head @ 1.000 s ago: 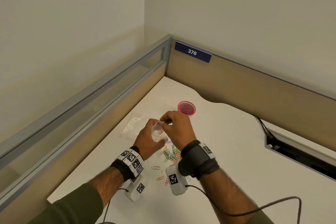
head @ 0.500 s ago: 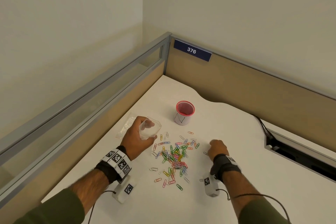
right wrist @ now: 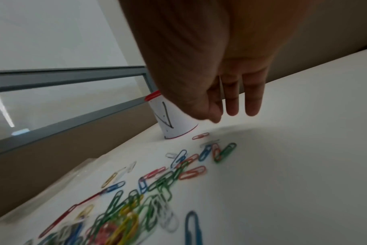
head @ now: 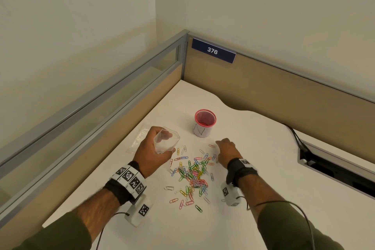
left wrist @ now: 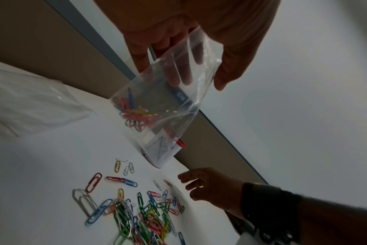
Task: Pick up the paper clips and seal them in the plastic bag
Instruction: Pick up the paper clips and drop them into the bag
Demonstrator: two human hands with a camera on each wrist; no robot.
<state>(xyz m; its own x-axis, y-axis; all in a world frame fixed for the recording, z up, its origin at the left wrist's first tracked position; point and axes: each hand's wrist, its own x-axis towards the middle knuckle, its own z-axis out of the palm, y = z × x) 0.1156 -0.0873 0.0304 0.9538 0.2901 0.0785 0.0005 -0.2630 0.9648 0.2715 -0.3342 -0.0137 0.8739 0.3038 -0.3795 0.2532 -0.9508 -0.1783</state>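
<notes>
Many coloured paper clips lie scattered in a pile on the white desk. My left hand grips a small clear plastic bag above the desk, left of the pile; its mouth is held open and several clips sit inside. My right hand hovers low over the far right edge of the pile, fingers pointing down and relaxed, holding nothing that I can see. A lone orange clip lies just by its fingertips.
A red mesh cup with a white paper label stands behind the clips. Spare clear bags lie flat by the left partition. A cable slot opens in the desk at right. Partition walls close the back and left.
My right hand left the bag, swung out to the right of the pile, then moved in toward the far clips. The left hand with the bag shifted left and stays raised.
</notes>
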